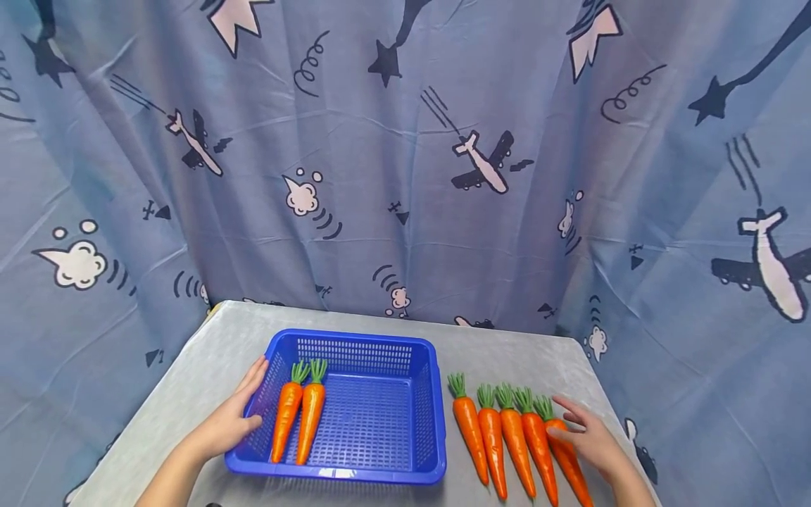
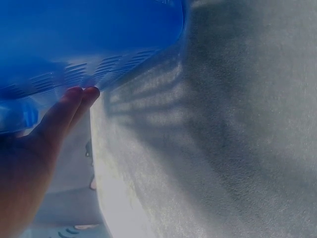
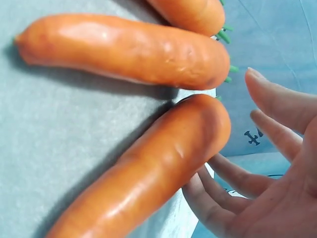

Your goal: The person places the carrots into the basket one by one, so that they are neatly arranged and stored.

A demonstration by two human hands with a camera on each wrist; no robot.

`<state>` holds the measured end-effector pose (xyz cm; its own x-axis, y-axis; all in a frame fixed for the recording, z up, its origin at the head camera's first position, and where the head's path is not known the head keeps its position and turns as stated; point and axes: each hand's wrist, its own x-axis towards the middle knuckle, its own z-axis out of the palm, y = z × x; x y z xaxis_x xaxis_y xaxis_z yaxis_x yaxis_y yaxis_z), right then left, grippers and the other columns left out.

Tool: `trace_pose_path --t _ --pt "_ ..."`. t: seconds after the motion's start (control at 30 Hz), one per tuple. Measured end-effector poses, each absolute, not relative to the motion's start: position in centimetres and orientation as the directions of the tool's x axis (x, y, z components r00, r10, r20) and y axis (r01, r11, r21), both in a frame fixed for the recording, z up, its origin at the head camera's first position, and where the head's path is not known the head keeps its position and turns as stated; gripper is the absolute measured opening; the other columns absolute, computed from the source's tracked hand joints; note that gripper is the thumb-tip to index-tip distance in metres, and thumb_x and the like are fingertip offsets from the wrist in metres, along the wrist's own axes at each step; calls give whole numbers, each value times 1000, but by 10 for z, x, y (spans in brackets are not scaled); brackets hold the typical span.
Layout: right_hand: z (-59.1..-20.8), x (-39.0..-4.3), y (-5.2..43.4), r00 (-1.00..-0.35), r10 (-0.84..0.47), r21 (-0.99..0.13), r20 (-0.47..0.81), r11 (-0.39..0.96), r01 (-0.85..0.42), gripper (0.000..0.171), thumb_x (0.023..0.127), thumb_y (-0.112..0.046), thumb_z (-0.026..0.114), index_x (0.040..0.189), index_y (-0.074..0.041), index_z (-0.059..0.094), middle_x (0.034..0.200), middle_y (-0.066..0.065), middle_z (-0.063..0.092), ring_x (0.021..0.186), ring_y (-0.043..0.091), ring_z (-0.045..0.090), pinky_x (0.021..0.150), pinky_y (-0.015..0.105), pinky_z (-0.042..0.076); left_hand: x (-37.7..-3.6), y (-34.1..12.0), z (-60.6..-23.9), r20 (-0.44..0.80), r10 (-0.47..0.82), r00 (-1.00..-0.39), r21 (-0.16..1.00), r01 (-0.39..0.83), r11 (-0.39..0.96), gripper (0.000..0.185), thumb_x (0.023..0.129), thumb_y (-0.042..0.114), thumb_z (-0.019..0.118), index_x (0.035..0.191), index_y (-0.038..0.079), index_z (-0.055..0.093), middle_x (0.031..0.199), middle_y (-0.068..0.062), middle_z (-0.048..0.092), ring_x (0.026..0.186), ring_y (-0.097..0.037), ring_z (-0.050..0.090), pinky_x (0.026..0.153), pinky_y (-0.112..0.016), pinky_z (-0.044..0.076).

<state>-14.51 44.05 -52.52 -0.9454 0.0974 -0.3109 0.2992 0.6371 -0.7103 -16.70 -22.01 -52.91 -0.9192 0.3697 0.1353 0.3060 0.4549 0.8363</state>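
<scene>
A blue plastic basket (image 1: 374, 476) with slotted walls stands on the table, two carrots (image 1: 288, 415) with green tops lying side by side along its left inside. My left hand (image 1: 231, 419) holds its left wall, thumb over the rim and extended fingers against the outside. In the left wrist view two fingertips touch the slotted wall; the thumb is hidden. To the right of the basket, several more carrots (image 1: 467, 429) lie in a slanting row. At the rightmost carrot (image 3: 148, 168), my right hand (image 1: 589, 436) is spread around the top end, lower fingertips right at its side.
A pale grey cloth covers the table (image 1: 222, 338). Behind it and on both sides hangs a blue curtain (image 1: 355, 141) with planes and stars printed on it. Part of a small dark object (image 1: 214, 504) shows at the bottom edge, below the basket.
</scene>
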Motion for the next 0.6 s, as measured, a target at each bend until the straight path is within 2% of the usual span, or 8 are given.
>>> trace_pose_path --t 0.27,0.47,0.6 --pt "-532 -145 443 -946 78 -675 -315 682 280 65 92 -33 71 146 -2 51 144 35 47 130 58 44 98 68 43 -166 -218 -530 157 374 -914 840 322 437 96 76 -9 60 160 -1 15 168 -25 -1 149 -56 0 99 5 6" --pt "-532 -140 442 -953 84 -654 -290 710 261 52 93 -23 70 137 3 58 138 35 54 124 53 51 98 66 44 -168 -215 -530 152 377 -914 842 319 435 96 77 -8 60 161 1 15 169 -22 -1 151 -54 -1 99 4 6" --pt "-535 -143 439 -958 75 -651 -276 719 244 50 91 -18 71 136 1 60 137 33 55 123 50 53 99 65 44 -167 -220 -532 165 368 -915 839 326 436 96 77 -9 60 161 1 14 169 -21 -2 150 -54 -1 100 4 6"
